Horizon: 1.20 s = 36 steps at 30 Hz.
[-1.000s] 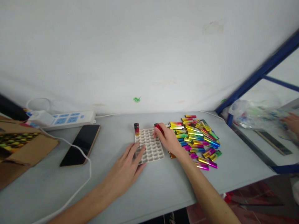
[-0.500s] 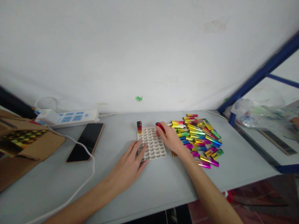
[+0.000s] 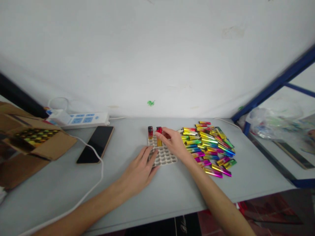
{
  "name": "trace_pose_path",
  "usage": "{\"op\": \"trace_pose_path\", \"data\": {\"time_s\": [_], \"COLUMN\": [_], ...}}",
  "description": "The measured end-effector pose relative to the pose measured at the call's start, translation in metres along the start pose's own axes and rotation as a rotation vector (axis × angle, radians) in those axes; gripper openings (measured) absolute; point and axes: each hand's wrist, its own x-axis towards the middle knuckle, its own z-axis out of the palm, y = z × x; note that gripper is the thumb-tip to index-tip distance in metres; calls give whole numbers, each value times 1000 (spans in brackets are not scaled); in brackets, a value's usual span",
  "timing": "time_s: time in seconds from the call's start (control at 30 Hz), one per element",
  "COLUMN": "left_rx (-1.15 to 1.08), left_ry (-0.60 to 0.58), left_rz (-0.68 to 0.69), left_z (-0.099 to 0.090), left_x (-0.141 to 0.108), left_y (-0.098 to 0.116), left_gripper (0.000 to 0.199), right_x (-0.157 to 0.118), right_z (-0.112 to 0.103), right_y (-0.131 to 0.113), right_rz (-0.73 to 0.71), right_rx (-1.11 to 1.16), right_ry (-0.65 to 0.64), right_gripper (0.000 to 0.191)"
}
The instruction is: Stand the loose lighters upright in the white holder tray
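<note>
A white tray with rows of small holes [image 3: 164, 156] lies on the grey table. My left hand [image 3: 138, 170] rests with spread fingers on the tray's left edge. At the tray's back left corner stand dark-red lighters [image 3: 150, 132] with black tops, upright; their exact number is hard to tell. My right hand [image 3: 171, 140] pinches a red and gold lighter [image 3: 159, 139], held upright over the back rows of the tray, just right of the standing ones. Whether its lower end sits in a hole I cannot tell. Beside the right hand spreads a pile of shiny coloured lighters [image 3: 209, 144].
A black phone [image 3: 95, 144] lies to the left, with a white cable [image 3: 101, 170] curving past it. Behind it are a power strip [image 3: 85, 120] and an open cardboard box [image 3: 52, 144] packed with lighters. Blue metal framing [image 3: 263, 93] and plastic bags [image 3: 261, 123] are at the right.
My right hand has moved left with the lighter, from the tray's back right to near the standing lighters. The left hand stays on the tray. The camera view has shifted slightly.
</note>
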Motion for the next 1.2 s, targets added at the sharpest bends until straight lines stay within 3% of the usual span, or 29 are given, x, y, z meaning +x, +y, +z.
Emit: {"op": "trace_pose_path", "data": {"time_s": [0.23, 0.57, 0.73, 1.0, 1.2], "left_rx": [-19, -26, -7, -26, -40], "left_ry": [5, -4, -9, 4, 39], "left_rz": [-12, -13, -8, -4, 10], "left_z": [2, 1, 0, -1, 0], "left_x": [0, 1, 2, 2, 3], "left_y": [0, 1, 1, -2, -6], "left_gripper": [52, 55, 55, 52, 50], "right_x": [12, 24, 26, 13, 1], "right_z": [11, 4, 6, 19, 6], "right_y": [5, 14, 12, 9, 17], "right_rz": [-1, -229, -231, -119, -143], "right_rx": [66, -314, -418, -541, -389], "right_ry": [-200, -277, -361, -326, -261], "right_gripper": [32, 22, 20, 30, 25]}}
